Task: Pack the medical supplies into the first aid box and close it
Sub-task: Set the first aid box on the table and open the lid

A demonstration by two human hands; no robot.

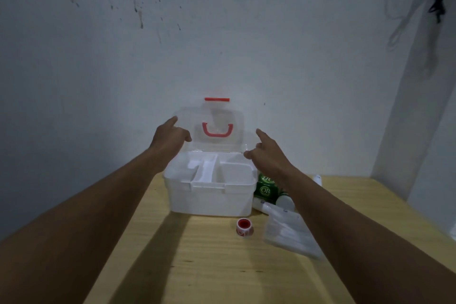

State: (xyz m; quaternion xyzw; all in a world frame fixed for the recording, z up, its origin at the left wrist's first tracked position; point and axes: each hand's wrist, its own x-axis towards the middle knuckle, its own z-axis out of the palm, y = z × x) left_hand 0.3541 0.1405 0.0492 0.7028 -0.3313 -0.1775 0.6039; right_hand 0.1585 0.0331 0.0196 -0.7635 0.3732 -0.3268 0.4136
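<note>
White plastic first aid box (209, 195) sits mid-table, clear lid (212, 128) upright at far side. Left hand (170, 136) touches lid's left edge, right hand (267, 153) at right edge, both loosely open, gripping nothing. Supplies, including red-capped tape roll (244, 227), lie right of box, nearer right hand.

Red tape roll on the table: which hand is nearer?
Right. The right hand is up by the open lid's right edge, above and behind the red tape roll; the left hand is at the lid's left edge, farther.
</note>
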